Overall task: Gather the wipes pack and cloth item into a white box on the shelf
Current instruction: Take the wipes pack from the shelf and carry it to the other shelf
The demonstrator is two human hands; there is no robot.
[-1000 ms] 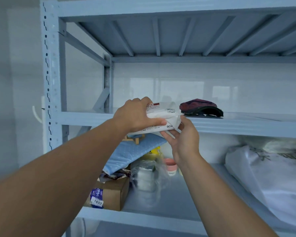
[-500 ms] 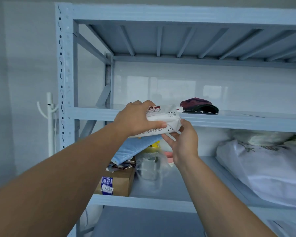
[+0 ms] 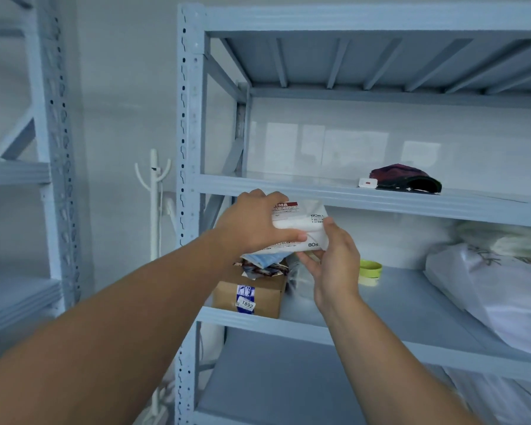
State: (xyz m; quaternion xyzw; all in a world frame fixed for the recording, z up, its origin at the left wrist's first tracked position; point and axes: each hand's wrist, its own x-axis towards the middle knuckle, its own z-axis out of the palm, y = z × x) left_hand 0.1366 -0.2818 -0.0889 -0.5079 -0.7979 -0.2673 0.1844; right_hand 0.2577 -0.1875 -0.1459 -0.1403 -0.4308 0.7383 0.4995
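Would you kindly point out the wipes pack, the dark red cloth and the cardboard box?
wipes pack (image 3: 301,223), head view, white top face.
dark red cloth (image 3: 402,176), head view, folded top.
cardboard box (image 3: 258,297), head view, front face.

Two forearms enter from the lower edge, both bare from frame edge to wrist, with no sleeve in view. The left hand (image 3: 252,228) and the right hand (image 3: 334,259) are ungloved. Neither wrist nor any visible finger carries a watch, band or ring.
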